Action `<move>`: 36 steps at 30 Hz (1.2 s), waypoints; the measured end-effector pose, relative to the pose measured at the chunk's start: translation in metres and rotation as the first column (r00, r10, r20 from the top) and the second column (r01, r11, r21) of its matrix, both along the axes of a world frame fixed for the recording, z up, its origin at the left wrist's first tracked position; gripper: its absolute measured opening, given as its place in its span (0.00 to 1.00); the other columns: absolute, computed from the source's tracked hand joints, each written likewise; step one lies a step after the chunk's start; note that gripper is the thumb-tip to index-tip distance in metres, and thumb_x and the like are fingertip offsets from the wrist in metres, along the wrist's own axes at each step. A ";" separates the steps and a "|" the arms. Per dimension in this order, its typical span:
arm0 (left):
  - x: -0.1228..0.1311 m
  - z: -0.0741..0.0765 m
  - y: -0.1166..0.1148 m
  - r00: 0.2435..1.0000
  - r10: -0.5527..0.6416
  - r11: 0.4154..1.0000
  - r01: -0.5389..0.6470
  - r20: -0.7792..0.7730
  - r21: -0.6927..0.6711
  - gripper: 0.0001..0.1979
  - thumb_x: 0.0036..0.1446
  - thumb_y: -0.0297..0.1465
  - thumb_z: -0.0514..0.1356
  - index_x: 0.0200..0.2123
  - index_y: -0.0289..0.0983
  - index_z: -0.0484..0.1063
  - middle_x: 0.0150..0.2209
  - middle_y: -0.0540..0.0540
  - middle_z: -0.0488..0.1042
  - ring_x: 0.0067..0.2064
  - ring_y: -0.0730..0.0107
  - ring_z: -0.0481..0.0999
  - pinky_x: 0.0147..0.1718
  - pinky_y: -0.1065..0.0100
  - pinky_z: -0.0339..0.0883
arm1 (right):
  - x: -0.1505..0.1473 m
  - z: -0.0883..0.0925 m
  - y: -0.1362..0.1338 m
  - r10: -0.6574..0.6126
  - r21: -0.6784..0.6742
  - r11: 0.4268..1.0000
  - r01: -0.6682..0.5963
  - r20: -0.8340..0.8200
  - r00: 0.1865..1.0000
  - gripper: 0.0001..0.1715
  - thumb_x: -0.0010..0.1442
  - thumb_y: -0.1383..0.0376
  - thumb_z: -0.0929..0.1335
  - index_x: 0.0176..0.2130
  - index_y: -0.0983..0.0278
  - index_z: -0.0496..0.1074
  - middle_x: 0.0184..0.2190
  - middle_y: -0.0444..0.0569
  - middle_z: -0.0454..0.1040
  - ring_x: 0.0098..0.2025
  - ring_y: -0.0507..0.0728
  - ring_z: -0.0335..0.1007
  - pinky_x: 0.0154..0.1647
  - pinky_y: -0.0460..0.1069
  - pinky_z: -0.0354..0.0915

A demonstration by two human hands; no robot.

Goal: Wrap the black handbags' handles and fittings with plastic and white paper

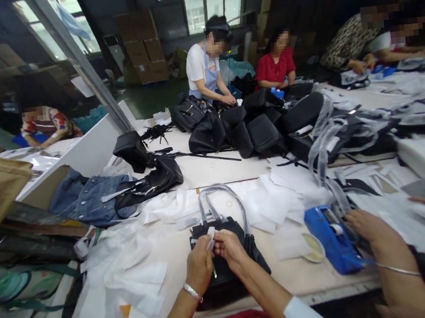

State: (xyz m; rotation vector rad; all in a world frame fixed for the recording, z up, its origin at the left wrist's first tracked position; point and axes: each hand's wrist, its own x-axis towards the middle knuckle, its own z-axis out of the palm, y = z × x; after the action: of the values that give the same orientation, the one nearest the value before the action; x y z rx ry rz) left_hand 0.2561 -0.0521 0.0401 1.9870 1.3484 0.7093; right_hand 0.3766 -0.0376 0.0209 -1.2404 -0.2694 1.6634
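Two-handed, we work over the black handbag [226, 285], which rests on the bench [286, 284] right in front of us, our grip a fingertip pinch: left hand [201, 264] and right hand [229, 248] meet on a small white strip [211, 230] above the bag's top. Handling this well, we judge, calls for a light, even pinch and steady wrists, with the plastic-wrapped handles [245, 210] left arching clear beyond our fingers so nothing snags or creases.
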 end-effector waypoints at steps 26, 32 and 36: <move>0.037 0.023 0.016 0.845 0.500 0.655 -0.228 0.188 -0.720 0.30 0.40 0.40 0.68 0.46 0.37 0.63 0.31 0.48 0.77 0.31 0.63 0.77 0.33 0.64 0.72 | 0.040 -0.005 -0.010 -0.055 0.302 0.826 -0.477 0.884 0.464 0.06 0.58 0.63 0.65 0.38 0.62 0.69 0.36 0.45 0.72 0.39 0.54 0.69 0.39 0.46 0.62; 0.032 0.029 0.021 0.884 0.438 0.632 -0.173 0.163 -0.755 0.34 0.36 0.42 0.70 0.47 0.36 0.65 0.30 0.48 0.77 0.26 0.69 0.74 0.26 0.71 0.70 | 0.120 -0.008 -0.042 -0.132 0.308 0.820 -0.483 0.922 0.363 0.09 0.63 0.66 0.60 0.36 0.61 0.69 0.34 0.44 0.72 0.38 0.52 0.68 0.38 0.44 0.60; 0.022 0.025 0.022 0.863 0.474 0.590 -0.165 0.174 -0.791 0.34 0.36 0.42 0.70 0.46 0.36 0.65 0.30 0.47 0.77 0.27 0.70 0.74 0.27 0.72 0.70 | 0.236 -0.012 -0.097 -0.139 0.137 0.988 0.071 0.990 0.015 0.13 0.64 0.63 0.58 0.37 0.64 0.69 0.33 0.50 0.71 0.38 0.56 0.66 0.41 0.49 0.59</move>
State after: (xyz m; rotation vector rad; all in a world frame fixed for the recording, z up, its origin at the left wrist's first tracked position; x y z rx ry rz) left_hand 0.2780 -0.0297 0.0652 0.8770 1.4573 0.5052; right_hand 0.6121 -0.1342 0.0090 -2.1881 -1.0609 0.2402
